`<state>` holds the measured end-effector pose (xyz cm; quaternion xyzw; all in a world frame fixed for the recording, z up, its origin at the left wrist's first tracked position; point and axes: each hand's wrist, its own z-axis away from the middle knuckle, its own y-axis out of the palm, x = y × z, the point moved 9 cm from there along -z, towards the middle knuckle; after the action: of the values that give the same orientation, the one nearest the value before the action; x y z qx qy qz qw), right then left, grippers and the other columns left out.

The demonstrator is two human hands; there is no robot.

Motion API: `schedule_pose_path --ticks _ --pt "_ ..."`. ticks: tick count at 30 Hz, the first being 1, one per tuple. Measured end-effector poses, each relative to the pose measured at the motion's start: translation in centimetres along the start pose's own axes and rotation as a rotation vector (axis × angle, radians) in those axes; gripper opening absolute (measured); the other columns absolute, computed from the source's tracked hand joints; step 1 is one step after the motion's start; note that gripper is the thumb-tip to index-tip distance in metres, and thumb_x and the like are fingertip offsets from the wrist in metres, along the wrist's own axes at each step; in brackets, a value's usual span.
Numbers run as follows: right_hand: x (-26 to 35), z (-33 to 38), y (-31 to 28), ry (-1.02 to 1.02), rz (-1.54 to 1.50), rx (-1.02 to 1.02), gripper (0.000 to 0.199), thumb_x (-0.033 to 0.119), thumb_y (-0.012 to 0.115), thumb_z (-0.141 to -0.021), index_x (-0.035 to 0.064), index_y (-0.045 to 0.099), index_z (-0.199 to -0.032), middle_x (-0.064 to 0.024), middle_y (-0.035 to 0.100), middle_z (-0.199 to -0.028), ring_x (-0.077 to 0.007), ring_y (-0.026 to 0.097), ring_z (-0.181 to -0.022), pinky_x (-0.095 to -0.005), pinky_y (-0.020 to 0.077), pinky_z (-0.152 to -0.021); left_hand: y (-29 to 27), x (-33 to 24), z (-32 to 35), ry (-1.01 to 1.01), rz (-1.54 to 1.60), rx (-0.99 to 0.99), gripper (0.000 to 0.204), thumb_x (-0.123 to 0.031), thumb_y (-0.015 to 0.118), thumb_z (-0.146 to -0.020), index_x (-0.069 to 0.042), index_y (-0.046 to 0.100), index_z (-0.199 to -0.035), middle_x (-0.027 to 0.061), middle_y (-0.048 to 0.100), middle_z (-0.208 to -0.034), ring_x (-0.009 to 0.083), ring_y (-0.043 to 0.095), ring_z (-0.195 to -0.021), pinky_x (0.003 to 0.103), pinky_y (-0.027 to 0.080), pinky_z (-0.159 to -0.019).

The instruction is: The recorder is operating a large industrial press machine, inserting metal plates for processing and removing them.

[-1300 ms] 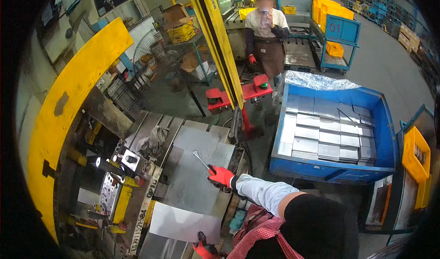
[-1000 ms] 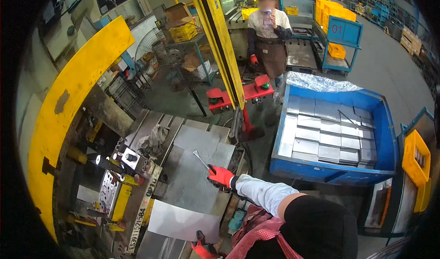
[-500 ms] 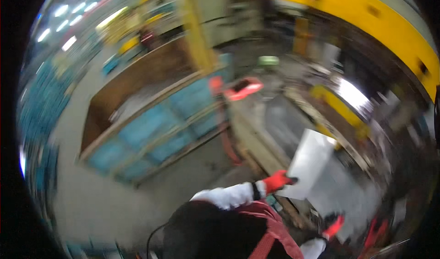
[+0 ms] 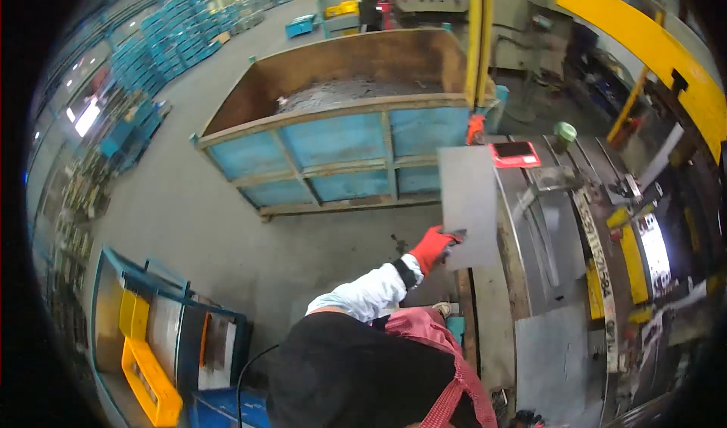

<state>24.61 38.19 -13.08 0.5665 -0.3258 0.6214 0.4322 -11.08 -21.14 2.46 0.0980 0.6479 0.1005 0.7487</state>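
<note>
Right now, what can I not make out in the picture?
In the head view:
Right grip: mostly cut off by the lower edge.
Left grip: some fingers hidden by the metal sheet.
Distant person: head cut off by upper edge.
Grey pieces in the bin: too small to tell.

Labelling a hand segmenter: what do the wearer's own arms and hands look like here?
Left hand: red work glove, blackish at the fingertips; black wristband; whitish arm sleeve on the forearm. Black shirt above. Right hand can't be made out.
</note>
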Motion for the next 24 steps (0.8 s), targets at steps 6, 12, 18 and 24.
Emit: schedule_pose_path --ticks 6,12,18,24 --pt "1.4 5.3 0.9 0.147 -0.428 -0.018 0.011 0.024 0.050 -0.082 0.0129 0.049 -0.083 -0.0016 0.047 -0.066 -0.0131 0.046 -0.060 -0.0310 0.0393 -0.054 6.5 3.4 -2.2 -0.086 0.082 0.234 0.031 -0.019 0.052 -0.083 0.002 0.051 -0.105 0.0120 0.057 -0.098 0.0243 0.056 -0.087 0.035 0.045 -0.078" --pt "4.8 4.0 5.5 0.005 -0.104 -0.109 0.038 0.027 0.058 -0.077 0.0023 0.049 -0.105 -0.0061 0.055 -0.073 -0.0181 0.056 -0.067 -0.0330 0.0462 -0.062 21.6 3.4 6.2 -0.368 -0.026 0.704 0.040 -0.023 0.049 -0.087 0.004 0.044 -0.116 0.0183 0.054 -0.107 0.0288 0.056 -0.094 0.042 0.045 -0.082" --pt "6.9 8.5 -1.4 -0.026 -0.054 -0.403 0.042 0.029 0.061 -0.071 0.0045 0.049 -0.103 -0.0077 0.056 -0.074 -0.0216 0.055 -0.066 -0.0352 0.0440 -0.061 29.9 9.7 13.9 -0.412 -0.310 1.098 0.039 -0.022 0.048 -0.086 0.003 0.044 -0.116 0.0178 0.055 -0.105 0.0286 0.056 -0.094 0.043 0.044 -0.083" --pt "9.5 8.9 -0.6 -0.250 0.436 -0.561 0.044 0.028 0.058 -0.072 0.0067 0.047 -0.108 -0.0123 0.055 -0.069 -0.0280 0.054 -0.061 -0.0378 0.0441 -0.058 29.8 11.2 15.1 -0.416 -0.433 1.204 0.038 -0.022 0.048 -0.086 0.002 0.045 -0.115 0.0173 0.055 -0.104 0.0284 0.056 -0.093 0.043 0.043 -0.084"
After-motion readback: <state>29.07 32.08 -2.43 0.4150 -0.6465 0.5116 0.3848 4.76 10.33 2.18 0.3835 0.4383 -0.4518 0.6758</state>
